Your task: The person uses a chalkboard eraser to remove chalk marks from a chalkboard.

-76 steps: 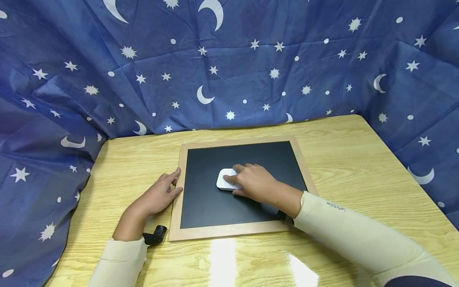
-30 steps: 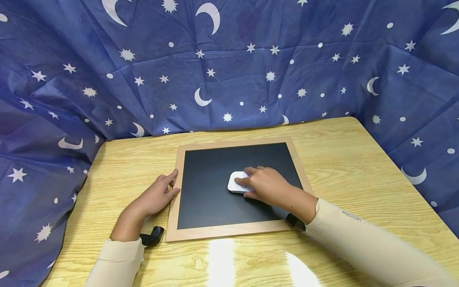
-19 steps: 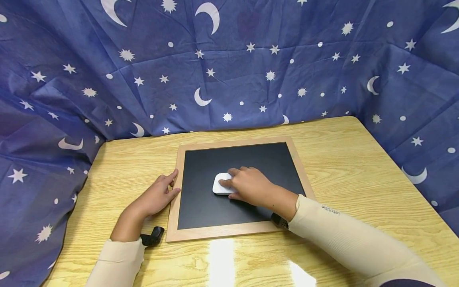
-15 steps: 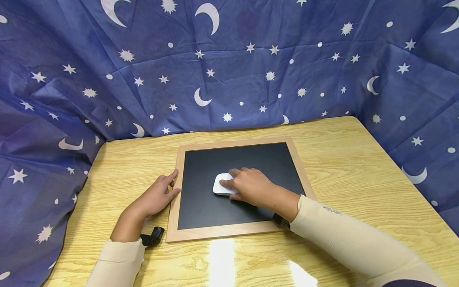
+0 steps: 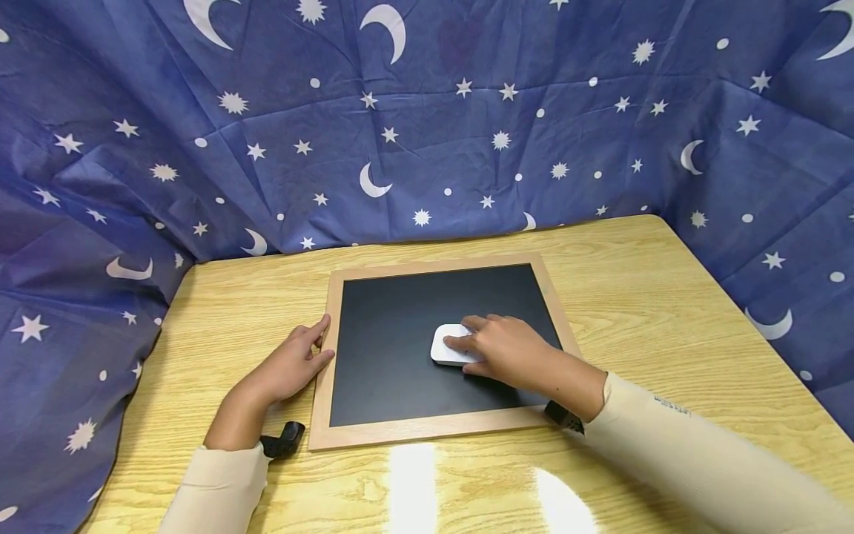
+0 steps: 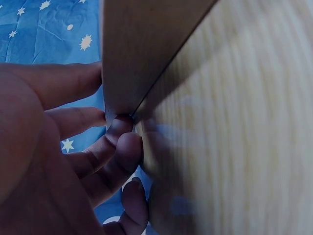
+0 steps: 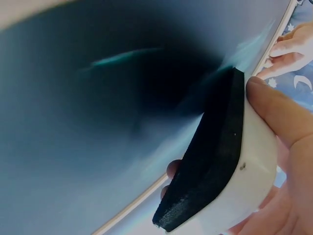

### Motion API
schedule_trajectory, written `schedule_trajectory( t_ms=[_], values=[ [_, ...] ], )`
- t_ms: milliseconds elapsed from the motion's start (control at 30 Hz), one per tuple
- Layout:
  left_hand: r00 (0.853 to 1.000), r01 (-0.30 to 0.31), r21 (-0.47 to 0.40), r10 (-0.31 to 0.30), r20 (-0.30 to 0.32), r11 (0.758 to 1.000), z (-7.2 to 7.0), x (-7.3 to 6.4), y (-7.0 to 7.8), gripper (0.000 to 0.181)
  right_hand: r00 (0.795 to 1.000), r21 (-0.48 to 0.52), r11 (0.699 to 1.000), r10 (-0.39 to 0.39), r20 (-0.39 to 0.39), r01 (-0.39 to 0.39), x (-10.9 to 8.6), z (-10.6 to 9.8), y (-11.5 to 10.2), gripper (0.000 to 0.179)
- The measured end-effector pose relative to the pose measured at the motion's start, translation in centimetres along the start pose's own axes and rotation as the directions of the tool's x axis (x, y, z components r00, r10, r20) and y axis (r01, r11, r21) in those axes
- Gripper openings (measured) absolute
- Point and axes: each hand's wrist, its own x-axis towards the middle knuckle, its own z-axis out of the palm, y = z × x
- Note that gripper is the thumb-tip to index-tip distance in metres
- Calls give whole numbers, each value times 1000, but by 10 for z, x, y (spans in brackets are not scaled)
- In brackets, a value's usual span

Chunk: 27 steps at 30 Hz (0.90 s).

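Note:
A chalkboard (image 5: 383, 319) with a light wooden frame lies flat on the table. My right hand (image 5: 514, 352) grips a white eraser (image 5: 445, 350) on the board, a little right of its middle. In the right wrist view the eraser's black felt (image 7: 215, 152) faces the dark surface, and a thumb lies along the white back. With thumb and forefinger, my left hand (image 5: 283, 367) touches the left side of the frame. The left wrist view has its fingertips against the frame's edge (image 6: 142, 49) and the tabletop, the outer fingers somewhat bent.
The wood-grain table (image 5: 634, 297) extends around the board on every side. A blue cloth (image 5: 454, 163) with white moons and stars rises behind it and along both sides. Black wrist devices (image 5: 285, 440) sit at each wrist. Bright reflections fall on the near tabletop.
The eraser has travelled back and forth over the board: right, then left, and now right again with my right hand. My left hand has stayed at the frame.

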Motion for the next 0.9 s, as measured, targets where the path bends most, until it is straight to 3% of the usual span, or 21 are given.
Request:
schedule_trajectory(
  t_ms=[467, 900],
  values=[
    [1000, 2, -4, -2, -4, 1000, 0, 0, -3, 67, 998, 5, 998, 55, -40, -55, -40, -2, 31, 45],
    [1000, 5, -11, -5, -1, 1000, 0, 1, -2, 67, 1000, -11, 1000, 16, -24, -16, -16, -3, 22, 46]
  ],
)
